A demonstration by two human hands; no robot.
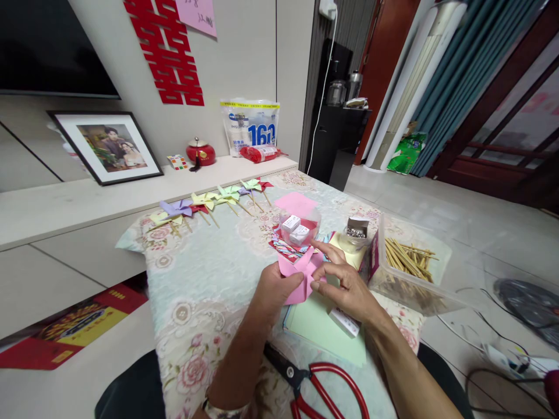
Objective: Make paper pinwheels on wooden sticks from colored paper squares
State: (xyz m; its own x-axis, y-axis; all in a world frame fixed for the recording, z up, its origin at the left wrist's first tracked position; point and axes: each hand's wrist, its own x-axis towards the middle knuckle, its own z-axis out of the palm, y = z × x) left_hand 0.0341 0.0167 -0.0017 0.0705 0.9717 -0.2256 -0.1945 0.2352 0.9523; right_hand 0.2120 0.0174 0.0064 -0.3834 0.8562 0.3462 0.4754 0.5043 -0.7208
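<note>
A pink paper pinwheel [302,266], its corners folded in toward the middle, is held between both hands above the table. My left hand [279,286] grips its lower left side, thumb lying on top of the paper. My right hand [343,282] pinches at the pinwheel's centre with thumb and fingers; whether a small pin is in that pinch I cannot make out. Beneath the hands lies a stack of pale green paper [325,334], with a small white box [345,321] on it beside my right wrist. Red-handled scissors [321,381] rest close to me.
Several finished pinwheels [209,202] on sticks lie along the table's far left edge. A round clear tub [317,224] holds small white boxes. Rightward are a bowl of metal pins [357,231] and a plastic bin [406,291] of wooden sticks. Pink paper [296,203] lies behind.
</note>
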